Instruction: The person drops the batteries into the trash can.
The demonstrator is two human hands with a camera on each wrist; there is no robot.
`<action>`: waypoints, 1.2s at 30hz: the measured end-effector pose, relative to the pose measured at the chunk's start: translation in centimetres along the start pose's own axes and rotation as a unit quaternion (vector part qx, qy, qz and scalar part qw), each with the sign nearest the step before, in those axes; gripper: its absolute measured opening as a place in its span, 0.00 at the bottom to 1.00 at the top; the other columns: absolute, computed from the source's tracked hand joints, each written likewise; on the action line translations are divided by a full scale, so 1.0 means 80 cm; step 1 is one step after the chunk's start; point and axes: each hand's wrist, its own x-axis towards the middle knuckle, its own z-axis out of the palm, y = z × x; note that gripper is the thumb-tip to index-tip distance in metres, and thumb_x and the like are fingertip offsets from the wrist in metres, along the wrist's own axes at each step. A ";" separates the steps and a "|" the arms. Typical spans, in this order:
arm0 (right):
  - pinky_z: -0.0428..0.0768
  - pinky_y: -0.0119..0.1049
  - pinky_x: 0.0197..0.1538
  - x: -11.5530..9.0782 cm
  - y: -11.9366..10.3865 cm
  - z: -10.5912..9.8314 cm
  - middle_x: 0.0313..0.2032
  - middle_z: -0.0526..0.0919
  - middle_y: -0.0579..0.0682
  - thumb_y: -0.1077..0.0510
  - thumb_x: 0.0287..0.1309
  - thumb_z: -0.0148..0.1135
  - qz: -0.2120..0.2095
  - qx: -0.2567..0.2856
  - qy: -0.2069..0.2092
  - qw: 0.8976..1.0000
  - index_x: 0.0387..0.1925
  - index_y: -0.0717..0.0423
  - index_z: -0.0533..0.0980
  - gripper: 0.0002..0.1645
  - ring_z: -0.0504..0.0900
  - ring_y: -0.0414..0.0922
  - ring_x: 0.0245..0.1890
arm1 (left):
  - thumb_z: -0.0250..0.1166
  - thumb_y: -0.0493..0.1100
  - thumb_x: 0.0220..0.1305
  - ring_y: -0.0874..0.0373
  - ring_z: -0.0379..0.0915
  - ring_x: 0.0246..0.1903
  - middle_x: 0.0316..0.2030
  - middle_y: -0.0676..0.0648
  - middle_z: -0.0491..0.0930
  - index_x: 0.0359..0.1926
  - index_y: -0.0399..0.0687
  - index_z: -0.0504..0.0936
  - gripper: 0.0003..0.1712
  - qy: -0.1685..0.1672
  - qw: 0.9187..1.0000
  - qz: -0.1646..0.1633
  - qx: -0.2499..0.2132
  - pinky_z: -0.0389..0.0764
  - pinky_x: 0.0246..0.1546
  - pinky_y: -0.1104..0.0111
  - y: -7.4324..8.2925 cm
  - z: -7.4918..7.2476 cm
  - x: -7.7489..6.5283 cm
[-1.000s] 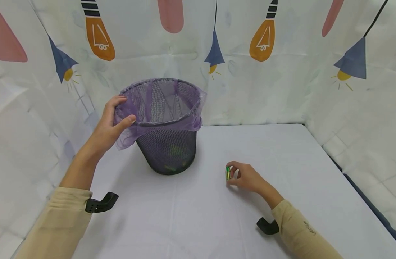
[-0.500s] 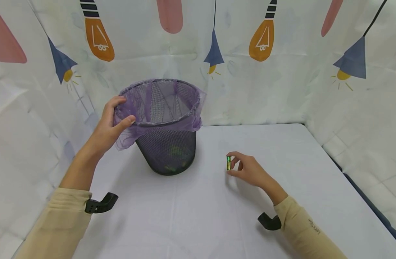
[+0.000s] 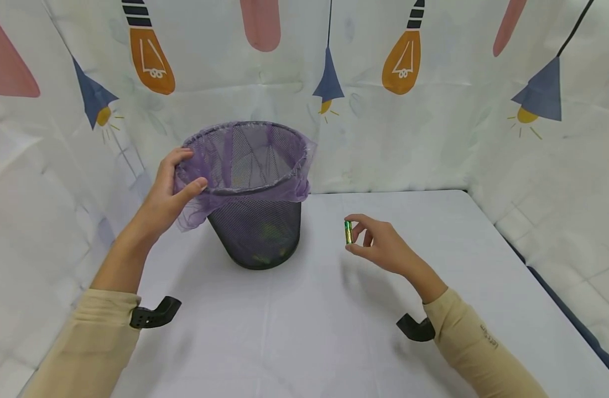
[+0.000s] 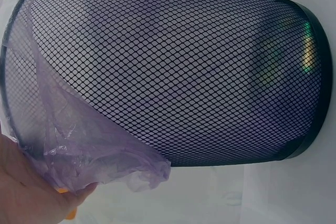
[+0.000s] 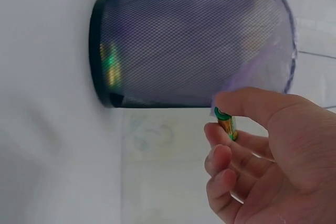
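A black mesh wastebasket (image 3: 256, 235) lined with a thin purple plastic bag (image 3: 284, 190) stands on the table. My left hand (image 3: 165, 190) grips its rim at the left, thumb outside the near edge, over the folded bag. To the right of the basket my right hand (image 3: 381, 243) pinches a small green-and-gold battery (image 3: 348, 232) between thumb and fingers, raised above the table. The right wrist view shows the battery (image 5: 227, 124) end-on near the fingertips. Through the mesh, green and gold shapes (image 4: 307, 48) show at the basket's bottom, blurred by the bag.
A white-covered table (image 3: 304, 331) spreads under both arms. Behind it hangs a white cloth backdrop (image 3: 433, 138) printed with lamps and bulbs, and similar cloth closes in both sides. A black curved wrist mount (image 3: 157, 312) juts from the left sleeve.
My right hand has lifted the battery from near the tabletop, moving up and away from me in the head view. The left hand and the wastebasket have stayed in place.
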 end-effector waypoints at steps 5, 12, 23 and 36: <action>0.70 0.31 0.24 0.008 -0.015 -0.014 0.34 0.77 0.41 0.56 0.50 0.65 -0.023 -0.007 0.011 1.000 0.57 0.46 0.67 0.31 0.72 0.39 0.21 | 0.55 0.46 0.62 0.55 0.34 0.69 0.68 0.55 0.40 0.67 0.53 0.48 0.36 0.000 1.000 0.001 -0.001 0.38 0.66 0.49 0.000 0.000 0.000; 0.69 0.31 0.23 0.021 -0.034 -0.029 0.34 0.77 0.42 0.55 0.51 0.65 -0.052 -0.022 0.035 0.998 0.58 0.47 0.67 0.32 0.71 0.38 0.20 | 0.54 0.46 0.62 0.56 0.34 0.69 0.68 0.55 0.40 0.67 0.53 0.47 0.36 -0.004 1.000 0.002 -0.011 0.38 0.66 0.50 0.002 0.001 -0.002; 0.69 0.31 0.23 0.048 -0.069 -0.052 0.34 0.78 0.42 0.55 0.51 0.65 -0.094 -0.018 0.070 0.993 0.59 0.48 0.67 0.32 0.72 0.38 0.21 | 0.54 0.46 0.62 0.57 0.34 0.69 0.68 0.55 0.40 0.67 0.53 0.48 0.36 -0.001 1.000 0.004 -0.009 0.37 0.66 0.50 0.003 0.001 -0.002; 0.72 0.32 0.27 0.076 -0.105 -0.062 0.32 0.79 0.44 0.55 0.51 0.64 -0.133 0.006 0.089 0.987 0.58 0.50 0.68 0.31 0.74 0.38 0.21 | 0.55 0.46 0.62 0.57 0.33 0.69 0.68 0.55 0.41 0.67 0.53 0.49 0.36 0.002 1.000 0.006 -0.011 0.36 0.67 0.50 -0.002 0.000 0.000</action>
